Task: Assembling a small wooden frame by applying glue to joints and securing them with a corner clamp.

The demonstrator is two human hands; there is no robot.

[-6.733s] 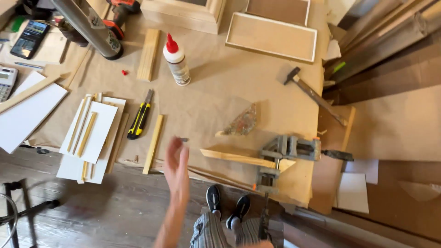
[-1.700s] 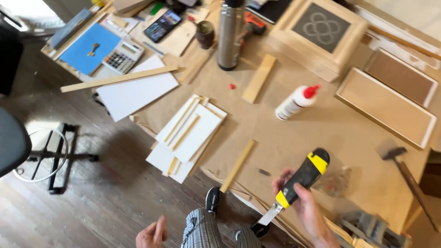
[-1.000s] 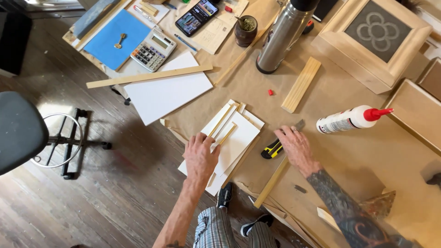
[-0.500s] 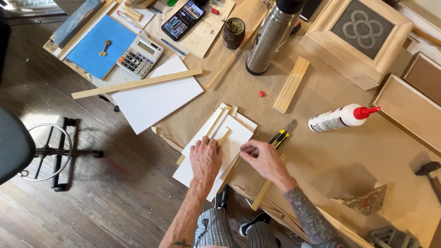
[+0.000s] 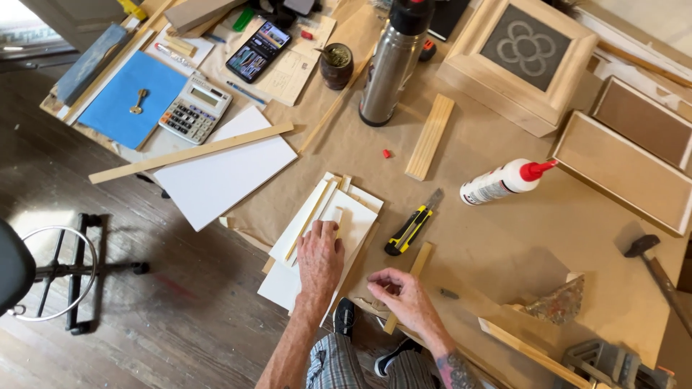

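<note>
Pressing down flat, the left hand [image 5: 320, 256] rests palm-first on the stack of white panels [image 5: 324, 230] at the table's near edge, fingers together and extended toward 12 o'clock; this appears to pin the panels and the thin wood strips [image 5: 311, 217] lying on them against sliding. One short strip shows just beyond the fingertips, touching or nearly so. At 3 o'clock from that hand, the right hand [image 5: 401, 295] hovers low over the brown paper cover [image 5: 504, 238], fingers curled inward with thumb and forefinger drawn close; whether they pinch anything cannot be told. A narrow wood strip [image 5: 409, 282] lies directly under and beside those fingers, running toward 1 o'clock. The yellow-and-black utility knife [image 5: 411, 227] lies apart at 12 o'clock from the right hand, within reach, untouched. Farther out at 2 o'clock lies the glue bottle [image 5: 504, 181] on its side, and a steel flask [image 5: 393, 65] stands at 12 o'clock.
</note>
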